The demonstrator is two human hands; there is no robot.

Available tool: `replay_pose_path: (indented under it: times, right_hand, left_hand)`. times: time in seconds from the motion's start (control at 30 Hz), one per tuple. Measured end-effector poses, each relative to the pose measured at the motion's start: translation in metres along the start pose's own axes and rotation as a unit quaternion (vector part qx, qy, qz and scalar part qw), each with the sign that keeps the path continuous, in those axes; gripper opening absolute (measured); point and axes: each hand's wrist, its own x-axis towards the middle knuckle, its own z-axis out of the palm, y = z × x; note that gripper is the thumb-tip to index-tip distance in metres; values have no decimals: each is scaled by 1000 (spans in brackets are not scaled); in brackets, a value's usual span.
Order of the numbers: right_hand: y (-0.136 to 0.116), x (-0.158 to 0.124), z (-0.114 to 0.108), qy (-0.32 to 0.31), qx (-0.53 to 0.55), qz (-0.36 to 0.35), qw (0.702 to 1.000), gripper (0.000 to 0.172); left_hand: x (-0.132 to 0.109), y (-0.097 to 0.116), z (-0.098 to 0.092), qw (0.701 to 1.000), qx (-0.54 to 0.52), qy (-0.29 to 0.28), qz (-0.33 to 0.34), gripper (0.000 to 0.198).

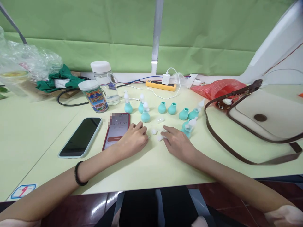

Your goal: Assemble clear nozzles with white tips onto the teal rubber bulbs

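My left hand (134, 140) rests on the table with its fingers curled; a tiny clear bit shows at the fingertips, too small to name. My right hand (178, 143) reaches in from the other side, fingers apart, its tips touching a small white plastic piece (160, 137). Close by lie another white piece (154, 131) and a clear tube-like piece (161, 120). Behind the hands stand teal squeeze bulbs: some have a translucent tip fitted, like this bulb (145, 117), others have open necks, like this one (162, 107). A tipped bulb (186, 130) stands beside my right hand.
A red-cased phone (115, 129) lies partly behind my left forearm, a second phone (80, 137) further left. Behind them stand a printed cup (96, 99) and a water bottle (106, 82). A yellow power strip (161, 85) sits at the back; a strapped handbag (267, 116) is at right.
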Motion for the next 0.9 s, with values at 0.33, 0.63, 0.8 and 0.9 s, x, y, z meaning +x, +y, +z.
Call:
replay_pose_path:
  times: [0.33,0.63,0.8,0.9]
  right_hand:
    - [-18,-2,-16,97,462,131,872,21]
    - [-16,3,-25,-28,650,243,719,28]
    - [-19,3,-28,-61,666,262,696,29]
    - [-20,3,-29,-72,681,263,680,27]
  left_hand:
    - [-4,5,-10,929,-254,270,-7,6]
    - [-10,13,-7,888,-322,327,17,13]
    - [-12,11,-4,887,-328,325,18,15]
    - [-13,11,-4,887,-341,311,27,15]
